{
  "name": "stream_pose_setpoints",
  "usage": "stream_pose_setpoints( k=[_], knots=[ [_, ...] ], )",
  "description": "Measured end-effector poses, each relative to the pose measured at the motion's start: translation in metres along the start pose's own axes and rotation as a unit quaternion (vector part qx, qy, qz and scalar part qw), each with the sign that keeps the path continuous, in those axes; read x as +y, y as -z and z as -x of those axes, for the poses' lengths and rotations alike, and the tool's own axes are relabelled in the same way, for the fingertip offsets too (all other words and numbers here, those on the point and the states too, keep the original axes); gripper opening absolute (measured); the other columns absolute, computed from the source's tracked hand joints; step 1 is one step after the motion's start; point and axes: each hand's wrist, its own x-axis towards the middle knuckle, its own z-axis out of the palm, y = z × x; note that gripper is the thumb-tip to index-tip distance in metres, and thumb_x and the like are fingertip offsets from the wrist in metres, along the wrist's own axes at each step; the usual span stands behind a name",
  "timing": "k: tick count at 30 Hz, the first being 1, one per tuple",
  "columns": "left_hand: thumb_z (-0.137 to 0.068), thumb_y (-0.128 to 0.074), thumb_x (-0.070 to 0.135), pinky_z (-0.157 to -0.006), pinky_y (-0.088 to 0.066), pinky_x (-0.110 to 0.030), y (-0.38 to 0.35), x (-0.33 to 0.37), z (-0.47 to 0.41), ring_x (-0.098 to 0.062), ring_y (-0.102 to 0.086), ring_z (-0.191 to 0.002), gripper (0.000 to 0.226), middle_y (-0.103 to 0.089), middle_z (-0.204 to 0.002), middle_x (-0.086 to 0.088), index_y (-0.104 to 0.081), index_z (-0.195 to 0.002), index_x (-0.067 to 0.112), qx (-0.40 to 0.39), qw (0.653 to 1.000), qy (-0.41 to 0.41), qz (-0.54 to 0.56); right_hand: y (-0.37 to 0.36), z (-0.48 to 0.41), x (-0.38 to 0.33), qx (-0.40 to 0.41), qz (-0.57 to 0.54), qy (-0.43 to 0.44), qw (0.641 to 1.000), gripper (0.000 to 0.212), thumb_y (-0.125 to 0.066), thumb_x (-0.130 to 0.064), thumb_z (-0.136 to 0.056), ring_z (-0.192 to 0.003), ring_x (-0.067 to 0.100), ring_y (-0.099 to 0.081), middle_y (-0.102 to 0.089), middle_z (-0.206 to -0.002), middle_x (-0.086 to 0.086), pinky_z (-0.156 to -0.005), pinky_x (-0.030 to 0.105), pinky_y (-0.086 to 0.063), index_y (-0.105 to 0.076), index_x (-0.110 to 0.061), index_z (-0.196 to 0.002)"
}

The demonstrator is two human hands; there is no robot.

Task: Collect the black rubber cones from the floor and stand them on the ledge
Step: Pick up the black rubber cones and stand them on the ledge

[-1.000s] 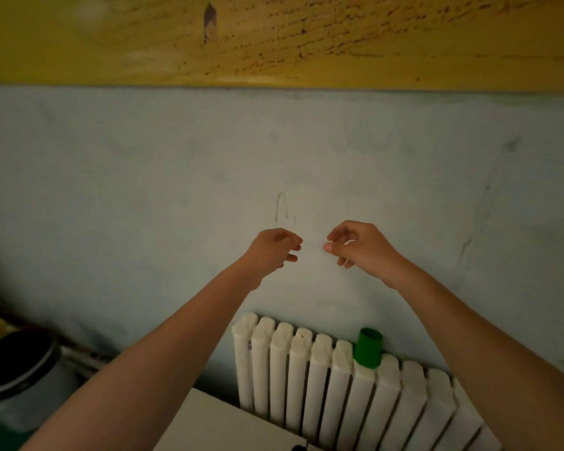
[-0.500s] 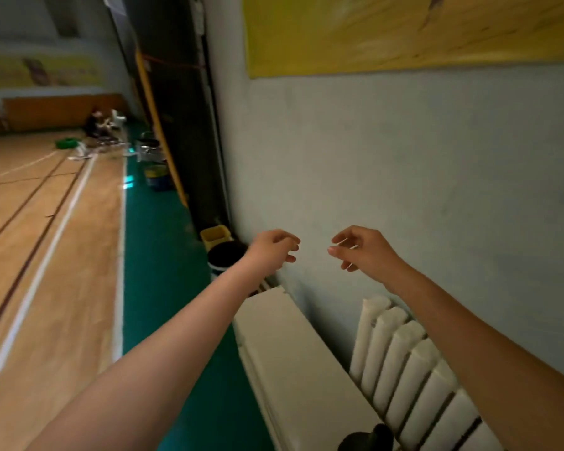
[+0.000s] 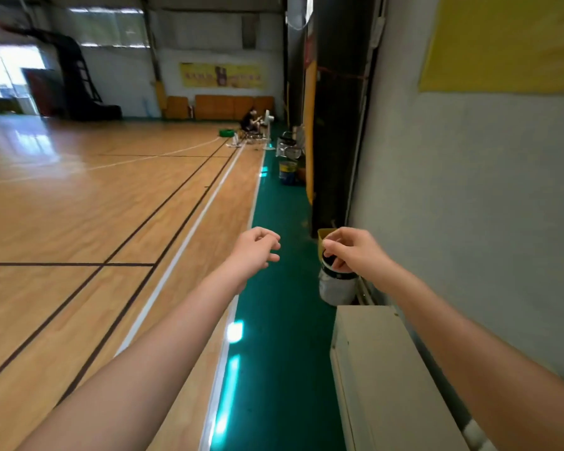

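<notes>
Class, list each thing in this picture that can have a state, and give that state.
left hand, fingers loosely curled, holding nothing
right hand, fingers loosely curled, holding nothing
ledge, no cones on the part in view
white bucket, upright on the green floor
blue bucket, upright by the dark pillar

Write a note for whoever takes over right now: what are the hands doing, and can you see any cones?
Left hand: held out, fingers loosely curled, holds nothing.
Right hand: the same, in front of a white bucket.
Ledge: lower right; no cone on the part in view.
Black cones: none in view on the floor.
Done: nothing that shows.
To do: find the cones, stand them on the ledge.
</notes>
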Motion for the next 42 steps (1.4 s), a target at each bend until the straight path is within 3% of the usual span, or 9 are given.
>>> stream_pose_setpoints(
  k=[4, 7, 11, 16, 21, 25, 32, 39, 42],
  knots=[
    [-0.097, -0.042, 0.017, -0.073, -0.047, -0.028, 0.077, -0.025, 0.006, -0.013, -0.063, -0.077, 0.024, -0.065, -0.102, -0.003, -0.062, -0.108, 0.011, 0.033, 0.999, 0.013, -0.001, -0.071, -0.010, -0.040, -0.044, -0.004, 0.023, 0.999, 0.012, -0.057, -0.029, -0.095, -0.060, 0.011, -0.065, -0.071, -0.088, 0.003, -0.061, 0.027, -0.056, -0.064, -0.018, -0.096],
    [-0.097, -0.042, 0.020, -0.070, -0.049, -0.027, 0.133, -0.051, 0.014, -0.013, -0.066, -0.081, 0.022, -0.066, -0.101, 0.001, -0.064, -0.099, 0.018, 0.056, 0.998, 0.020, -0.003, -0.130, -0.013, -0.066, -0.073, 0.015, 0.051, 0.996, 0.017, -0.055, -0.030, -0.096, -0.066, 0.018, -0.068, -0.071, -0.088, 0.002, -0.070, 0.035, -0.059, -0.063, -0.016, -0.100],
    [-0.094, -0.044, 0.018, -0.064, -0.046, -0.024, 0.195, -0.086, 0.032, -0.013, -0.067, -0.077, 0.022, -0.067, -0.093, 0.004, -0.064, -0.087, 0.024, 0.103, 0.992, 0.054, 0.039, -0.194, -0.017, -0.097, -0.101, 0.059, 0.061, 0.991, 0.020, -0.052, -0.030, -0.097, -0.066, 0.018, -0.067, -0.070, -0.086, 0.002, -0.069, 0.037, -0.057, -0.062, -0.013, -0.099],
    [-0.092, -0.044, 0.018, -0.069, -0.050, -0.028, 0.264, -0.123, 0.067, -0.012, -0.067, -0.075, 0.022, -0.068, -0.092, 0.004, -0.066, -0.090, 0.021, 0.186, 0.975, 0.089, 0.081, -0.282, -0.020, -0.137, -0.171, 0.086, 0.079, 0.978, 0.017, -0.051, -0.033, -0.097, -0.062, 0.015, -0.065, -0.069, -0.084, 0.002, -0.061, 0.031, -0.055, -0.060, -0.018, -0.093],
    [-0.093, -0.044, 0.019, -0.073, -0.053, -0.028, 0.321, -0.150, 0.106, -0.014, -0.068, -0.082, 0.022, -0.068, -0.097, 0.002, -0.066, -0.091, 0.020, 0.274, 0.949, 0.126, 0.091, -0.354, -0.009, -0.169, -0.265, 0.068, 0.126, 0.954, 0.016, -0.053, -0.033, -0.096, -0.066, 0.015, -0.067, -0.069, -0.085, 0.001, -0.065, 0.033, -0.058, -0.061, -0.020, -0.096],
    [-0.095, -0.042, 0.021, -0.080, -0.052, -0.032, 0.361, -0.164, 0.135, -0.017, -0.068, -0.087, 0.024, -0.067, -0.097, 0.001, -0.066, -0.093, 0.020, 0.347, 0.922, 0.148, 0.083, -0.402, 0.000, -0.194, -0.348, 0.025, 0.162, 0.923, 0.015, -0.053, -0.031, -0.097, -0.066, 0.014, -0.068, -0.070, -0.086, 0.005, -0.063, 0.029, -0.058, -0.062, -0.019, -0.094],
    [-0.095, -0.040, 0.023, -0.077, -0.051, -0.031, 0.402, -0.179, 0.175, -0.015, -0.067, -0.085, 0.026, -0.066, -0.098, 0.003, -0.066, -0.088, 0.024, 0.441, 0.877, 0.176, 0.074, -0.472, 0.004, -0.233, -0.454, -0.036, 0.197, 0.868, 0.017, -0.052, -0.024, -0.098, -0.065, 0.015, -0.065, -0.069, -0.088, 0.010, -0.066, 0.030, -0.057, -0.063, -0.011, -0.099],
    [-0.098, -0.038, 0.024, -0.072, -0.051, -0.029, 0.423, -0.177, 0.223, -0.014, -0.067, -0.082, 0.029, -0.065, -0.094, 0.004, -0.064, -0.088, 0.024, 0.563, 0.786, 0.244, 0.067, -0.533, 0.017, -0.260, -0.563, -0.082, 0.207, 0.796, 0.021, -0.049, -0.019, -0.099, -0.070, 0.021, -0.061, -0.066, -0.089, 0.013, -0.065, 0.030, -0.053, -0.061, -0.004, -0.108],
    [-0.099, -0.037, 0.023, -0.079, -0.051, -0.031, 0.418, -0.168, 0.234, -0.014, -0.066, -0.081, 0.028, -0.065, -0.095, 0.004, -0.064, -0.092, 0.022, 0.598, 0.756, 0.262, 0.048, -0.552, 0.023, -0.265, -0.602, -0.086, 0.210, 0.766, 0.020, -0.050, -0.021, -0.099, -0.069, 0.019, -0.062, -0.068, -0.090, 0.011, -0.065, 0.028, -0.054, -0.062, -0.008, -0.107]
  ],
)
